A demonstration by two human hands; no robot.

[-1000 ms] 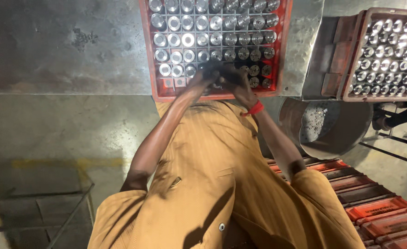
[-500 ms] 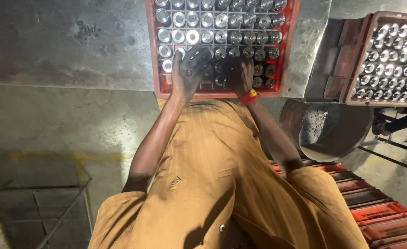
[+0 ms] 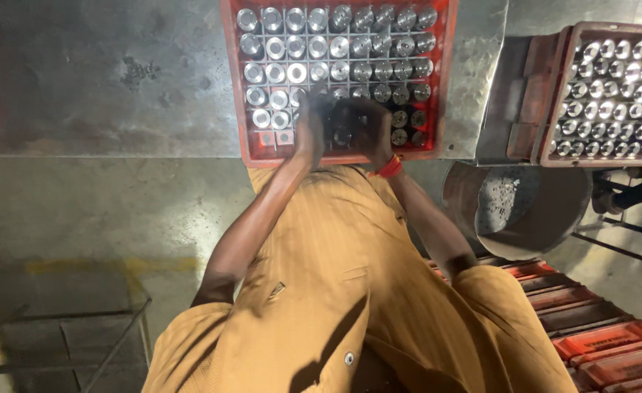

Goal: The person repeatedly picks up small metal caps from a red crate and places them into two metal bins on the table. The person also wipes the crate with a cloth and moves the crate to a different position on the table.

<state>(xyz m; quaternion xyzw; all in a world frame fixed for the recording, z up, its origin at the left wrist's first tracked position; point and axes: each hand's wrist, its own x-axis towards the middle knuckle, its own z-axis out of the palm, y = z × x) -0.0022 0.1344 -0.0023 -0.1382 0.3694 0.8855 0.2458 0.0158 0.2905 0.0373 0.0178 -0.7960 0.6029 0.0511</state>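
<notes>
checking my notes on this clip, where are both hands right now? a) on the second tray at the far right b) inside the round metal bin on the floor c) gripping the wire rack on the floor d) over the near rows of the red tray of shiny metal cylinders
d: the left hand and right hand sit together over the near rows of the red tray of metal cylinders.

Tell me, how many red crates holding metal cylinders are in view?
2. One crate lies under both hands on the steel table; the other crate sits at the upper right, cut off by the edge.
</notes>
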